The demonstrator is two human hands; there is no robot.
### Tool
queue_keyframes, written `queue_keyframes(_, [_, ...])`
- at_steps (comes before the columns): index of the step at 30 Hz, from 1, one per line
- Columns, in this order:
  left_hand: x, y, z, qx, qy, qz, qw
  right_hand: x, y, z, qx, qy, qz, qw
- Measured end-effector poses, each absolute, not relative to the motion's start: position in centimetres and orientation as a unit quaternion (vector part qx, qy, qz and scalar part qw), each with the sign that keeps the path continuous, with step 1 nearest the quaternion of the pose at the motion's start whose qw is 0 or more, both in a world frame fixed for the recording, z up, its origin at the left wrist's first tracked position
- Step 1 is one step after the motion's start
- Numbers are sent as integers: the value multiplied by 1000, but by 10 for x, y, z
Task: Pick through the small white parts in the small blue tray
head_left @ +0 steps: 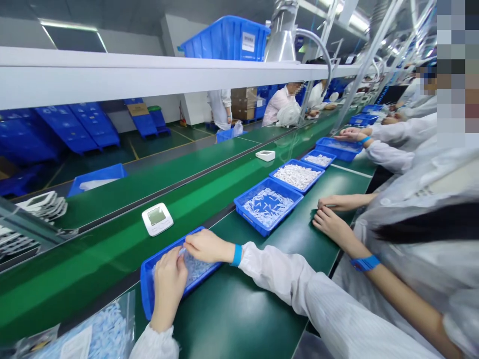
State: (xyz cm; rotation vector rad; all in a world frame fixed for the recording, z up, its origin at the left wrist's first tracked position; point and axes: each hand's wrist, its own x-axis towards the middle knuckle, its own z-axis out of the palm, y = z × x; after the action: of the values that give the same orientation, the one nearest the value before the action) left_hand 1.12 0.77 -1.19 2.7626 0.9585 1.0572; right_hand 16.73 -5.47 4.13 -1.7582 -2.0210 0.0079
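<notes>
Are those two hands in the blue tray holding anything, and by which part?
Cannot tell: the left hand and right hand meet over white parts in the blue tray, fingers hiding any grip.

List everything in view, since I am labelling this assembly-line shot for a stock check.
Shallow blue plastic tray of small white parts: one, blue, nearest on the green bench.
Other blue plastic trays: at least four, blue, in a row further along the bench.
White square devices with grey screens: two, white, on the belt.
Green conveyor belt: one, green, beyond the trays.
Large blue plastic crate: one, blue, on the white overhead shelf.
Co-worker's hands: two, bare, on the bench at right.
Left hand: one, bare, on the parts in the nearest tray.
Right hand: one, bare, blue wristband, over that tray's far edge.
</notes>
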Motion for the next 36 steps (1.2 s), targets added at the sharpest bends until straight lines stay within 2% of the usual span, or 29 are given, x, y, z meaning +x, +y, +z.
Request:
queue_keyframes(3, [11, 6, -13, 883, 308, 353, 10, 208, -74, 86, -702, -670, -62, 232])
queue_keyframes(6, [11, 6, -14, 880, 319, 352, 7, 260, -106, 123, -792, -567, -71, 215])
queue_keyframes(9, [12, 4, -12, 876, 331, 351, 8, 304, -133, 136, -906, -406, -8, 117])
queue_keyframes(12, [12, 0, -7, 869, 354, 345, 9, 325, -143, 131, -949, -303, 71, 42])
queue_keyframes(15, [10, -2, -4, 858, 410, 310, 14, 320, -135, 125, -931, -353, 84, 40])
queue_keyframes(18, [9, 0, -4, 849, 472, 234, 33, 288, -117, 118, -867, -487, 83, 71])
queue_keyframes(23, [11, 1, -5, 849, 509, 140, 37, 205, -76, 68, -593, -782, 74, 179])
queue_keyframes(29, [11, -1, -1, 854, 503, 130, 20, 153, -47, 3, -615, -782, -15, 95])
queue_keyframes(36, [11, 2, -1, 847, 508, 149, 46, 156, -48, 6, -624, -767, -38, 143])
